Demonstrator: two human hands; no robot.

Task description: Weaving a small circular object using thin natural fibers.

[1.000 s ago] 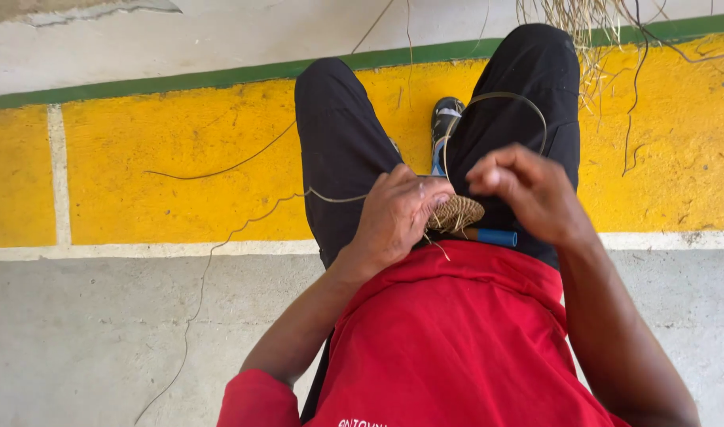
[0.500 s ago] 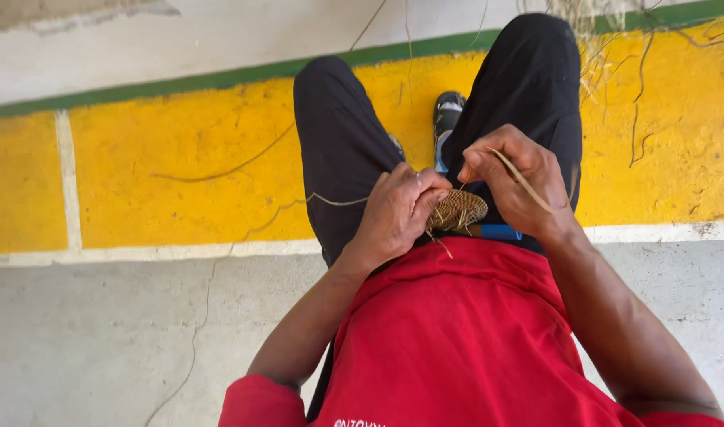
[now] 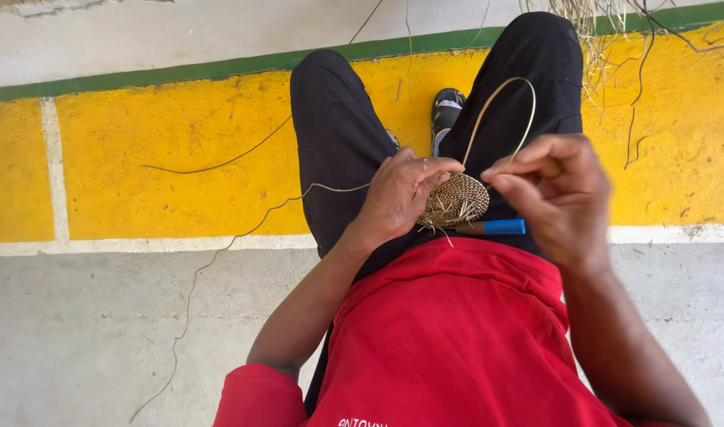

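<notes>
Just right of the frame's centre we see the left hand (image 3: 400, 198) reaching in from the lower left, its forearm running up across the red shirt (image 3: 457, 340), fingers curled down and closed on the left edge of a small woven disc (image 3: 455, 201). The right hand (image 3: 556, 194) comes in from the lower right, wrist bent, thumb and forefinger pinched together on a thin pale fibre strand (image 3: 500, 103), the other fingers folded loosely beneath. The strand rises from the pinch toward the top of the frame, arcs over the black trousers (image 3: 338, 134) and comes down to the disc, making a tall narrow loop whose long axis runs nearly vertical in the picture. The disc is round, coiled and tan, its face turned up toward us; it sits between the two hands, touching the left fingers and just left of the right fingertips. Loose ends stick out at its lower edge. A blue-handled tool (image 3: 492, 227) lies horizontally just beneath it, handle toward the right, on the lap. A shoe (image 3: 446, 111) shows between the knees, above the disc, against the yellow painted floor (image 3: 172, 166).
</notes>
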